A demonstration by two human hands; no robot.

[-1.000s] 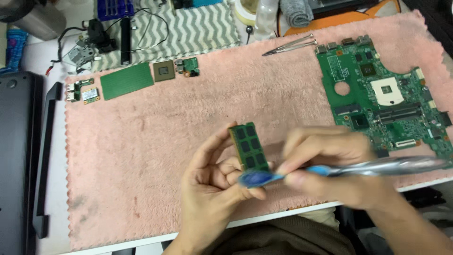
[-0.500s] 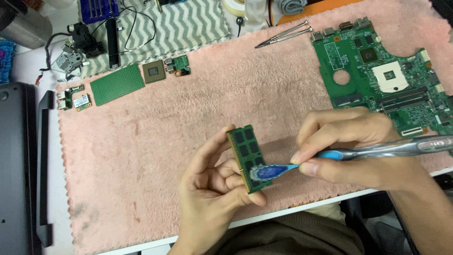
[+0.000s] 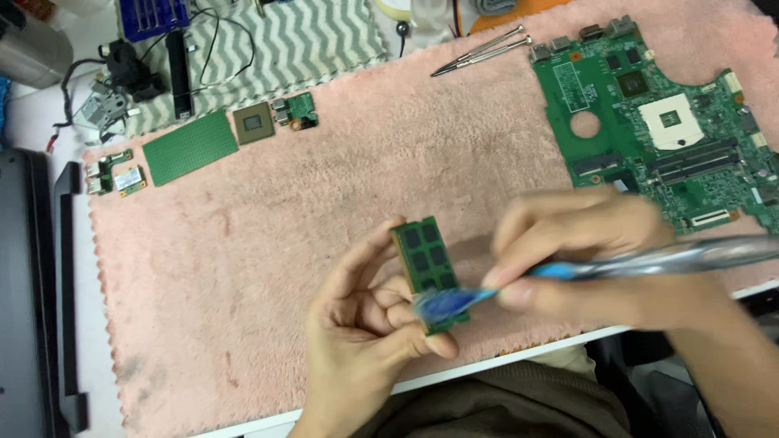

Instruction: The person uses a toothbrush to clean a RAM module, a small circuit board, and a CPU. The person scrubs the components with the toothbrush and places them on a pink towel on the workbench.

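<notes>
My left hand [image 3: 361, 328] grips a small green memory module [image 3: 425, 259] with black chips, holding it upright over a pink towel [image 3: 243, 243]. My right hand [image 3: 584, 259] holds a blue and silver toothbrush [image 3: 649, 259]. The blurred blue brush head [image 3: 442, 303] touches the lower end of the module.
A large green motherboard [image 3: 649, 122] lies at the right on the towel. Two screwdrivers [image 3: 479, 50] lie above the middle. A green board [image 3: 191, 148], a square chip [image 3: 253, 124] and small boards [image 3: 296, 109] sit at the upper left. A dark laptop shell [image 3: 28, 284] lies at the left.
The brush head has moved back and forth over the lower part of the module. The camera view has shifted slightly; my left hand keeps its hold.
</notes>
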